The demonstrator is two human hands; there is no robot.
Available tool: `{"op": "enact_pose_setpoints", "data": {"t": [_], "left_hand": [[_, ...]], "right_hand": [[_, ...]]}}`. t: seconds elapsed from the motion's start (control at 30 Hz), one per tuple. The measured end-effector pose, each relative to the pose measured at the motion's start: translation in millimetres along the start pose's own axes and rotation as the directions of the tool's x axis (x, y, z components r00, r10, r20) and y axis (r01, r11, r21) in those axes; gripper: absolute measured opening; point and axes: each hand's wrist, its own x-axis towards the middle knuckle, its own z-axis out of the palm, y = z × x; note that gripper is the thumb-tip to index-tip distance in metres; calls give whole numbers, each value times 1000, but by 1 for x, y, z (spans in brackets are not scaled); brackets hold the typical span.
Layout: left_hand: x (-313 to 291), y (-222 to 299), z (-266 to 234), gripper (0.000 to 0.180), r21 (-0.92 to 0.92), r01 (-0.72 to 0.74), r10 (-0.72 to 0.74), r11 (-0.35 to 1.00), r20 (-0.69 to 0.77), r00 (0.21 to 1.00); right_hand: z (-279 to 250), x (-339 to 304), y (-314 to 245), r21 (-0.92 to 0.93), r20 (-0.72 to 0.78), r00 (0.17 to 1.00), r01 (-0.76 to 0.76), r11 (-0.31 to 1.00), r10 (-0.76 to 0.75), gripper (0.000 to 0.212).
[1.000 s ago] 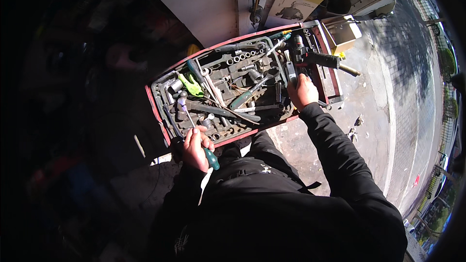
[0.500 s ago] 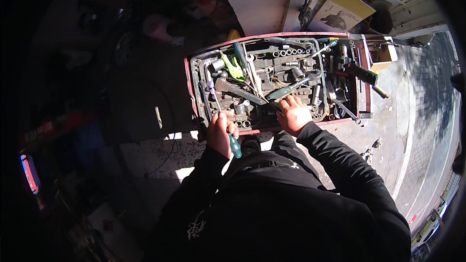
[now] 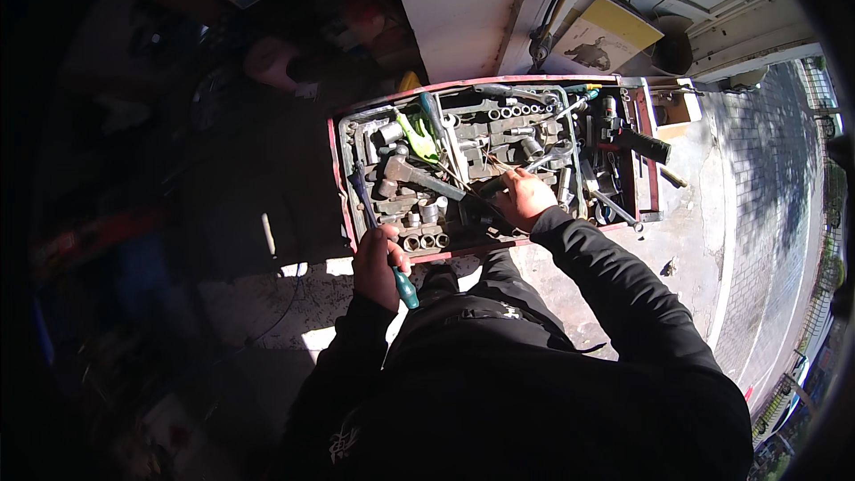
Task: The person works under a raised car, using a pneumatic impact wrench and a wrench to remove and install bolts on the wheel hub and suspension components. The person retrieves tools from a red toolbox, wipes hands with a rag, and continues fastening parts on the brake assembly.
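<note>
My left hand (image 3: 376, 269) is closed around a screwdriver with a green handle (image 3: 406, 289), at the near left corner of a red-edged tool tray (image 3: 336, 165). The handle's butt points toward me and the shaft toward the tray. My right hand (image 3: 525, 198) reaches into the middle of the tray, fingers curled over the handle area of a ratchet (image 3: 554, 155). The butt of a hammer (image 3: 426, 180) lies close beside these fingers. What they grip is hidden. Lime-green pliers (image 3: 415, 137) and several sockets (image 3: 427, 241) lie around them.
A black power tool (image 3: 643, 144) lies over the tray's right side, near a long wrench (image 3: 614, 207). Behind stand a pale panel (image 3: 463, 9) and a yellow-and-white board (image 3: 606, 34). An open cardboard box (image 3: 677, 109) sits beyond the right end.
My right hand has moved up over the ratchet's handle. My left hand, with the screwdriver, has drawn slightly left and nearer. The whole view has shifted a little.
</note>
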Motion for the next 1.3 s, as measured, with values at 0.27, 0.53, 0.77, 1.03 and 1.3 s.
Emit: {"op": "enact_pose_setpoints", "data": {"t": [0.27,0.53,0.77,1.03,1.3], "left_hand": [[-3,0,0,39,21,-36,35,999,44,998],[-10,-7,10,39,-11,34,-34,999,-15,999],[-14,-11,31,46,-33,66,-68,997,-52,996],[-8,-4,72,36,-50,105,-110,993,-105,988],[-1,-9,112,31,-151,123,-123,981,12,992]], "right_hand": [[-37,36,72,-108,-171,978,-139,984,119,29],[-122,83,221,-529,-287,938,-324,784,194,30],[-189,86,224,-528,-98,970,-241,814,224,38],[-214,9,221,-591,239,884,-196,783,402,73],[-211,-29,207,-621,-27,987,-141,771,159,56]]}}
